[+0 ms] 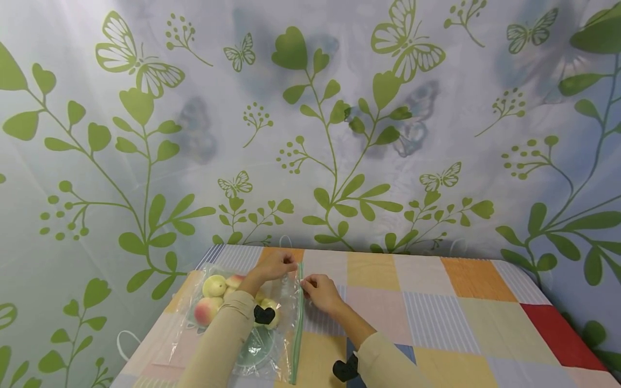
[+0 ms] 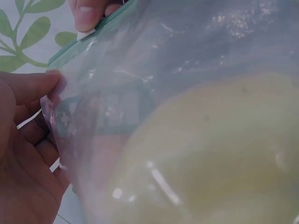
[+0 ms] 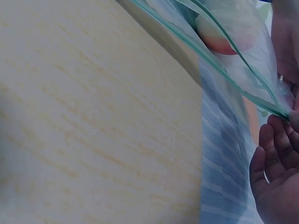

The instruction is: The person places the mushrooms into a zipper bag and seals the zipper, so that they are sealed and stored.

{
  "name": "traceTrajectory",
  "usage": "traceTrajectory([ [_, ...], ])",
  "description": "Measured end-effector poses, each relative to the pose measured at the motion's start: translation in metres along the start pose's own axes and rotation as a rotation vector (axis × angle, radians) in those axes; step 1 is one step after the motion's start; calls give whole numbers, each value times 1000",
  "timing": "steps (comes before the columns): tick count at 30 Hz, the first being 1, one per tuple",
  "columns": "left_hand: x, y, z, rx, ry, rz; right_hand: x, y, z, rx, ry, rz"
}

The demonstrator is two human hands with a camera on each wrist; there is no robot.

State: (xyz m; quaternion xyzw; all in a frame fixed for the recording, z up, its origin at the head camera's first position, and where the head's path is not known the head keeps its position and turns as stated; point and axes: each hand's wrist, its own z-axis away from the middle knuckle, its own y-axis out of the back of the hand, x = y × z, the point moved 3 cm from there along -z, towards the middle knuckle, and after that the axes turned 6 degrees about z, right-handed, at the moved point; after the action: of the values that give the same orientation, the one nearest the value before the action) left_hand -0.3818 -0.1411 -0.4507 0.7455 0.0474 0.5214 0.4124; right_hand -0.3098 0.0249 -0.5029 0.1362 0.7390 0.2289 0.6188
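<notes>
A clear zip bag (image 1: 286, 345) with a green zip edge (image 1: 297, 345) lies on the table, the edge on its right side. Inside are several fruits: a red-and-yellow peach (image 1: 206, 311) and pale yellow fruits (image 1: 214, 285) among them. My left hand (image 1: 275, 265) pinches the bag's far corner between thumb and fingers. Beside it, my right hand (image 1: 321, 291) pinches the green edge near that same corner. A small white slider (image 2: 86, 34) shows under the right thumb in the left wrist view. The right wrist view shows the zip's two green strips (image 3: 233, 51) spread apart, meeting at the pinched corner.
A round, clear greenish shape (image 1: 255, 347) shows through the near part of the bag. The patchwork tablecloth (image 1: 436, 318) stretches to the right. A curtain (image 1: 310, 134) with green leaves and butterflies hangs behind the table.
</notes>
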Motion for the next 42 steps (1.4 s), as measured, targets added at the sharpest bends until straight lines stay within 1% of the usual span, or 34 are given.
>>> traceTrajectory([
  [4,0,1,0,2,-38,-9,1,0,1,-3,7,6],
  [7,1,1,0,5,-49,-11,3,-1,2,-10,9,-4],
  [9,1,1,-1,0,-28,-15,4,-2,2,-13,9,-8],
  [13,1,-2,-5,-6,-8,-17,5,-1,5,-18,8,-13],
  [19,-2,-7,-8,0,-27,2,6,2,10,-28,3,-28],
  [23,-1,-7,-7,-15,-13,10,8,0,13,-30,2,-19],
  [27,-1,-8,-7,-14,-3,9,8,-2,16,-34,7,-19],
  [31,-1,-8,-7,-9,0,7,10,-4,17,-35,29,24],
  [34,-2,-9,-9,-14,-8,12,10,-5,19,-29,51,47],
  [36,-3,-9,-9,-16,-20,14,10,-6,21,-31,58,42],
  [39,-4,-9,-9,-21,-37,10,9,-8,23,-41,59,38],
  [42,-4,-8,-7,-12,-57,8,9,-10,24,-48,59,38],
])
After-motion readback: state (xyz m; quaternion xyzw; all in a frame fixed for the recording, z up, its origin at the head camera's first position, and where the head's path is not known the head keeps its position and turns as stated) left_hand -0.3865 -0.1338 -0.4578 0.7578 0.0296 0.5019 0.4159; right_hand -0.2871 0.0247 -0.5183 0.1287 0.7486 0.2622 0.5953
